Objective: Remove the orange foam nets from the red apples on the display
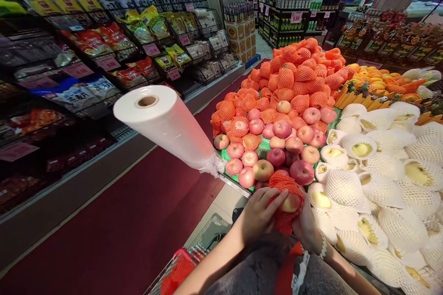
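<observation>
Grey clothing (254,267) lies nearest; beyond it, left hand (258,209) and right hand (307,226) hold one apple (291,203) partly inside orange net (282,182), near the pile (263,170). If grip loosens, the apple could slip and bruise.

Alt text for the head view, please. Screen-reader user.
The left hand and right hand hold an apple partly wrapped in orange netting, in front of loose apples and orange-netted fruit. White-netted fruit lies at the picture's right; a plastic roll and shelved packages are at left.
</observation>
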{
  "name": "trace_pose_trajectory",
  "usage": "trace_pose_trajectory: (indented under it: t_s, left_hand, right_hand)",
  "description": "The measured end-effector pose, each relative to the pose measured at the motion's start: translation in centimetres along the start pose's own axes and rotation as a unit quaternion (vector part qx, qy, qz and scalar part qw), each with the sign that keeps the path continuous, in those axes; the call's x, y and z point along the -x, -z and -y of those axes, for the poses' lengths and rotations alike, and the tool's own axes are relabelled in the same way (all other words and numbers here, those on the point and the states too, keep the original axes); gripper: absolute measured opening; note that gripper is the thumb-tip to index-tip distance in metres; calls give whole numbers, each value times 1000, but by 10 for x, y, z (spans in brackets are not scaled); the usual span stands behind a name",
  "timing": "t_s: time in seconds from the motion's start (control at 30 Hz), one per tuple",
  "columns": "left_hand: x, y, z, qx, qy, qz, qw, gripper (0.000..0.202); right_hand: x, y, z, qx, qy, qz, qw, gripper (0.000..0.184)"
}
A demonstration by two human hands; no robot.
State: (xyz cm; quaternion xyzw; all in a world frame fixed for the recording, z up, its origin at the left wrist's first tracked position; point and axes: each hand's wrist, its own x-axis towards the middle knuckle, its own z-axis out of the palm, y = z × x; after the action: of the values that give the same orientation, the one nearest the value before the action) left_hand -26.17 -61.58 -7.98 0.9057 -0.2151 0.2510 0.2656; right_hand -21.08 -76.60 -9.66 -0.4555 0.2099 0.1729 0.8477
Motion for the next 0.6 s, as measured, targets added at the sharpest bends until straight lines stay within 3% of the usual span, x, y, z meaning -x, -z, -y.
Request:
trace_pose_trajectory:
  t_s: [0.1, 0.2, 0.3, 0.37, 0.47, 0.6]
  left_hand:
    - [4, -10, -2, 6, 50, 39, 998, 78]
    - [11, -17, 4, 11, 69, 27, 997, 76]
    - [15, -15, 8, 74, 97, 14, 992, 71]
    - [16, -10, 7, 145, 156, 5, 977, 68]
    - [15, -7, 5, 270, 286, -34, 919, 73]
    - [3, -6, 29, 362, 419, -176, 814, 75]
  right_hand:
    - [1, 9, 5, 13, 5, -16, 1000, 58]
    - [3, 13, 13, 67, 25, -31, 997, 60]
    - [6, 11, 19, 112, 16, -3, 994, 60]
    - [6, 7, 20, 108, 0, 27, 994, 58]
    - [0, 3, 20, 75, -28, 30, 996, 59]
    - [-12, 9, 29, 37, -11, -13, 999, 64]
